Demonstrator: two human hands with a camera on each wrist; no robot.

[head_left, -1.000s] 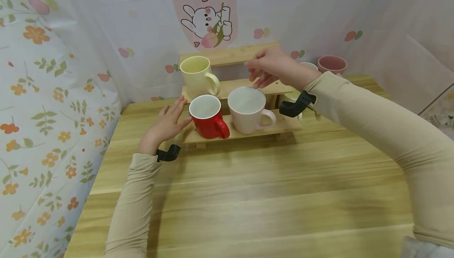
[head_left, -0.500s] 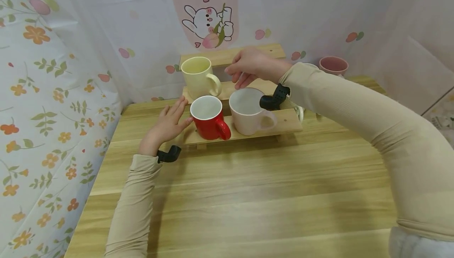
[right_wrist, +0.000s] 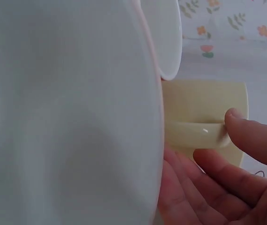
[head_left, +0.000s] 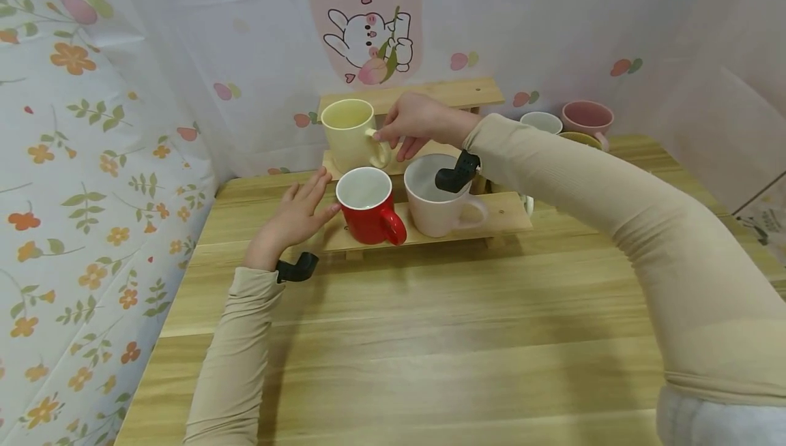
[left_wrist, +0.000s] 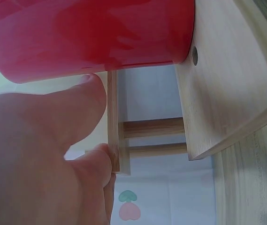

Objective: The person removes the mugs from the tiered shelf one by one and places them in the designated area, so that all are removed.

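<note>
A pale yellow mug stands on the middle step of a wooden tiered rack. My right hand is at its handle; in the right wrist view the thumb lies on one side of the handle and the index finger on the other. A red mug and a pale pink mug stand on the lowest step. My left hand has its fingers spread at the rack's left end, its thumb right at the red mug's side and fingertips at the middle board's edge.
To the right, behind my right forearm, stand a pink cup, a white cup and a mustard-yellow one. The rack's top board is near the patterned cloth backdrop. The wooden tabletop extends in front.
My right hand has moved left, from above the pale pink mug to the yellow mug's handle. The left hand stays at the rack's left end, and the head view has shifted slightly.
</note>
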